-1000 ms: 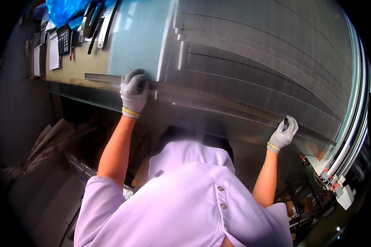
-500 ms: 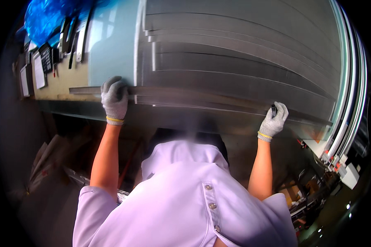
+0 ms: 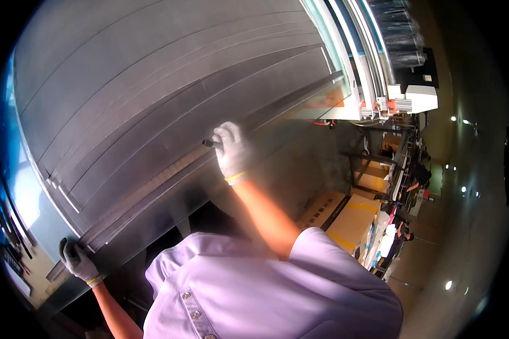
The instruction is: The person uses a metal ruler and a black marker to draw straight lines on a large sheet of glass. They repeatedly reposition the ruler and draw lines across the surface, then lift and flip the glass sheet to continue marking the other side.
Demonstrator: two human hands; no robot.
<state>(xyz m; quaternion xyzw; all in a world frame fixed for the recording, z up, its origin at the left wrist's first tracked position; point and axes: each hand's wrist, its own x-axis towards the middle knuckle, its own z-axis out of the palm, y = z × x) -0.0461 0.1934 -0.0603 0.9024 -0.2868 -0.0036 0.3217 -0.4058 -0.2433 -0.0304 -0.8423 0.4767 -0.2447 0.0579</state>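
Observation:
My left hand (image 3: 79,262), in a grey knit glove with a yellow cuff, is at the lower left. Its fingers curl over a long, flat grey strip (image 3: 147,196) close to the strip's left end, which sticks out past the hand. The strip runs diagonally along the near edge of several overlapping grey sheets (image 3: 169,79). Farther right, my gloved right hand (image 3: 232,153) is closed on a black marker pen (image 3: 211,144), held over the near side of the sheets. The pen points left; whether its tip touches anything cannot be made out.
Metal rails (image 3: 363,51) with a white end block (image 3: 422,98) border the right side. Cardboard boxes (image 3: 353,217) stand below right. Dark hand tools (image 3: 14,226) lie on the left. Other people are in the distance at right.
My view has turned to the right, so the bench appears tilted. My right hand, with the marker pen, has moved left along the strip. My left hand stays by the strip's left end.

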